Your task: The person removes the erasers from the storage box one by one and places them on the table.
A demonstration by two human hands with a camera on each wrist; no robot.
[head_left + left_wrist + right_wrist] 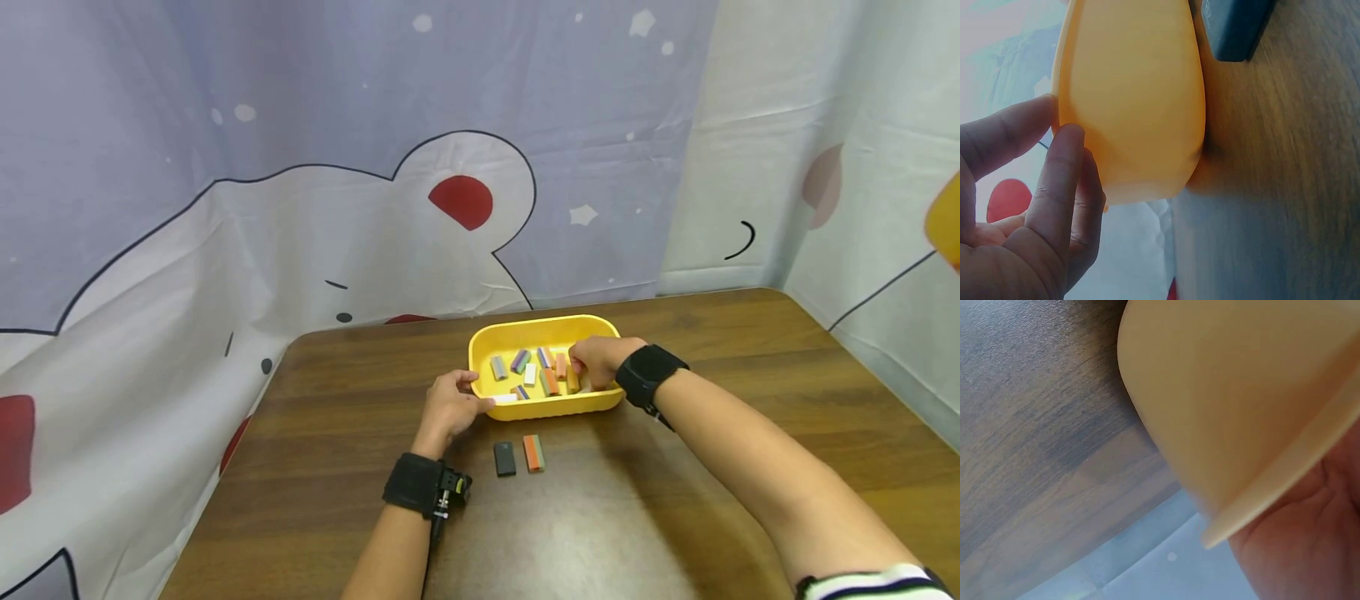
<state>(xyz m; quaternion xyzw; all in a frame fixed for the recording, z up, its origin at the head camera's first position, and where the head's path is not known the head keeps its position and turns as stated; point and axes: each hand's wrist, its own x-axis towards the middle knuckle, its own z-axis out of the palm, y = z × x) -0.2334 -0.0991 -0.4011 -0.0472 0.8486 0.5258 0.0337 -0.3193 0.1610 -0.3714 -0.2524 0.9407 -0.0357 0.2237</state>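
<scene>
A yellow plastic basket (555,407) stands on the table, holding several small rectangular blocks, some with coloured stripes. My left hand (450,407) grips the basket's left end; in the left wrist view its thumb and fingers pinch the rim from both sides. My right hand (596,360) reaches over the right end into the basket, fingers bent down beside an orange-yellow block (573,380). I cannot tell whether those fingers hold anything. In the right wrist view the basket wall (1222,394) hides the fingers, leaving part of the palm (1310,544) visible beyond the rim.
In front of the basket, a black block (505,459) and an orange-and-green striped block (534,453) lie side by side on the brown wooden table (345,408). Behind the table hangs a patterned cloth (360,242). Both wrists wear black straps.
</scene>
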